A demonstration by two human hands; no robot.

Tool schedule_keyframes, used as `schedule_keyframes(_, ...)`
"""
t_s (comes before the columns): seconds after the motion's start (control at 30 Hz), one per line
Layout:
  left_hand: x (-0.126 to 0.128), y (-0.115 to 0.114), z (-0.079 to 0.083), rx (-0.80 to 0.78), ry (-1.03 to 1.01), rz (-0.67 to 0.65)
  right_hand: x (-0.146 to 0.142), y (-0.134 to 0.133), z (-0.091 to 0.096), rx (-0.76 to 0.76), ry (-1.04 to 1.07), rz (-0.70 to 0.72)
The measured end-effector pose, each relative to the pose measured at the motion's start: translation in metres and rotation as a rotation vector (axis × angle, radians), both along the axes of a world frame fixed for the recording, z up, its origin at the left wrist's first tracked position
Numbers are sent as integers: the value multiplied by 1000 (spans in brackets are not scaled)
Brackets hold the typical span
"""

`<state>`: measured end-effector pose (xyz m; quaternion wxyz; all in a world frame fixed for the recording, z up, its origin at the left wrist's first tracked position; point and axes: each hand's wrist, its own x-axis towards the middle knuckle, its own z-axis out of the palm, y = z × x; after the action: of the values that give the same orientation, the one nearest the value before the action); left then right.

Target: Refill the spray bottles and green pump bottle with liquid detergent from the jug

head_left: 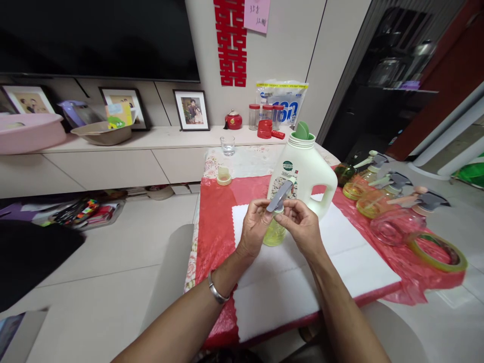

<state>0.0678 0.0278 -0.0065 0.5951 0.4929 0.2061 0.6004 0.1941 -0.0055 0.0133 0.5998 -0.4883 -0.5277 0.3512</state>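
Note:
Both my hands meet over a small yellow-green spray bottle [274,233] standing on a white cloth [295,282]. My left hand [255,224] grips the bottle's neck from the left. From the right, my right hand [300,224] pinches its grey trigger spray head [279,195]. Just behind stands a large white detergent jug [304,171] with a green funnel [302,131] in its mouth.
A red plastic sheet [215,222] covers the table. Several more spray bottles [393,201] lie at the right, with a tape roll [438,252]. A yellow cap [224,176] and a glass [227,145] sit at the back. A low cabinet [113,151] runs along the wall.

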Motion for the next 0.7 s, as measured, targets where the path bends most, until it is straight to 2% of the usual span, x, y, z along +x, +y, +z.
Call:
schedule_keyframes(0.2, 1, 3, -2, -19, 20, 6, 4, 1, 3, 44, -22, 59)
schedule_keyframes(0.33, 3, 2, -2, -56, -27, -22, 4, 2, 0, 56, 5, 25)
schedule_keyframes(0.53, -1, 3, -6, -14, -55, -43, -8, 3, -7, 43, 80, -58)
schedule_keyframes(0.7, -1, 5, -3, -48, -86, -65, -13, 3, -10, 37, 122, -61)
